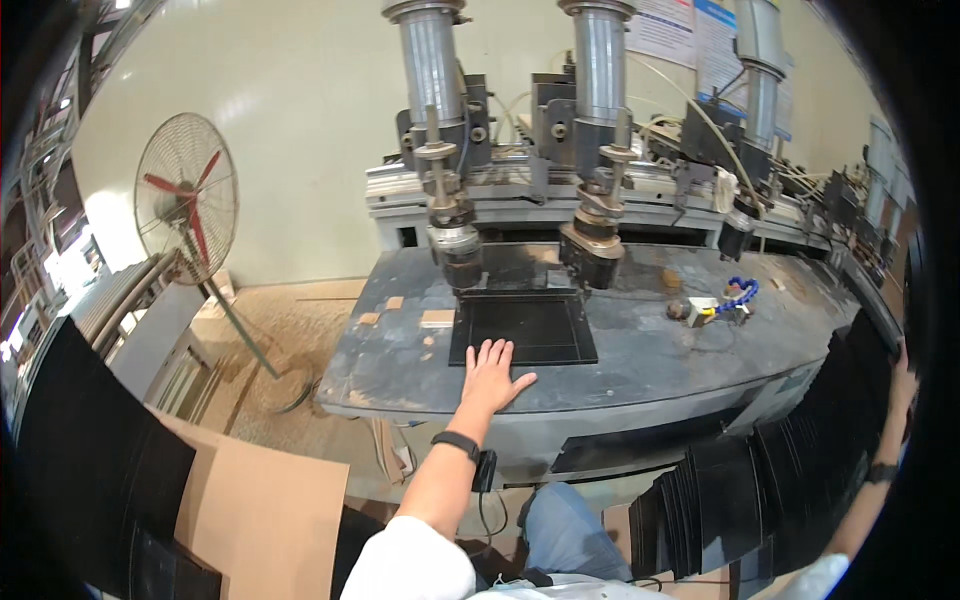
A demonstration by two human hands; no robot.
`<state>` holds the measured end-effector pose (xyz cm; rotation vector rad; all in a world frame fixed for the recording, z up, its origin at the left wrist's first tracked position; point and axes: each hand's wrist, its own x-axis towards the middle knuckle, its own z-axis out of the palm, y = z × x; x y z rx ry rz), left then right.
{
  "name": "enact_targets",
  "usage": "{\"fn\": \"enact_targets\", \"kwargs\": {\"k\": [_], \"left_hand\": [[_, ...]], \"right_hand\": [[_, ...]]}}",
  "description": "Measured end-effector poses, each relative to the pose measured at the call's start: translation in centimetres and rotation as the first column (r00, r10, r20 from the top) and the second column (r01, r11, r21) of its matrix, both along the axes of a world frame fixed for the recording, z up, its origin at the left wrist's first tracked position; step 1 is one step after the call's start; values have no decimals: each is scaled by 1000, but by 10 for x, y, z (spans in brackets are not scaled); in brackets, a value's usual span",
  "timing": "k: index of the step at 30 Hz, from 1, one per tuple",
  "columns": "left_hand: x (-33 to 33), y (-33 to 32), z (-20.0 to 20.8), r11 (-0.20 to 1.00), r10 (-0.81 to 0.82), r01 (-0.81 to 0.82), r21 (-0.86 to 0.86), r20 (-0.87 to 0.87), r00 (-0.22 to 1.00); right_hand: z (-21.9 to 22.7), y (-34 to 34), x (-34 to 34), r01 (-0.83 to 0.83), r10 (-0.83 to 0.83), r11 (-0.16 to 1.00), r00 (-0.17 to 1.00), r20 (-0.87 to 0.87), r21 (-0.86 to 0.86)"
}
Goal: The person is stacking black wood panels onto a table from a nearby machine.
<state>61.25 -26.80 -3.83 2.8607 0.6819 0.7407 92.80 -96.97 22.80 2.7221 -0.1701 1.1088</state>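
My left hand (490, 375) lies flat with its fingers spread on the near edge of a black rectangular panel (530, 328). The panel rests on the grey worktable (400, 350), its far edge close to two machine heads (460, 255) with metal collars. Out at the right rim of the head view, my right hand (904, 375) reaches up beside a row of black panels (850, 370). Its fingers are small and partly hidden there, so their grip does not show clearly.
A red-bladed fan (188, 200) stands at left. More black panels are stacked at lower left (90, 450), beside a brown board (265, 510), and at lower right (720, 490). Wood scraps (437, 319) and a blue coiled hose (742, 290) lie on the table.
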Motion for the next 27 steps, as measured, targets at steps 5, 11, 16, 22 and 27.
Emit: {"fn": "enact_targets", "kwargs": {"k": [5, 11, 16, 22, 27], "left_hand": [[-40, -29, 2, 996, -79, 74, 54, 107, 991], [-114, -35, 0, 994, -76, 62, 85, 174, 982], [-107, -33, -2, 992, -106, 83, 99, 253, 962], [-132, -33, -16, 994, -46, 22, 107, 226, 973], [-117, -29, -22, 985, -91, 40, 169, 310, 946]], "right_hand": [[-26, 2, 2, -137, 177, 974, 957, 229, -178], [-6, 39, -19, -268, 287, 956, 942, 175, -122], [24, 61, -35, 24, -24, 999, 1000, -8, -36], [21, 128, -77, -207, 233, 971, 933, 276, -121], [27, 191, -150, -646, 707, 703, 589, 392, -297]]}}
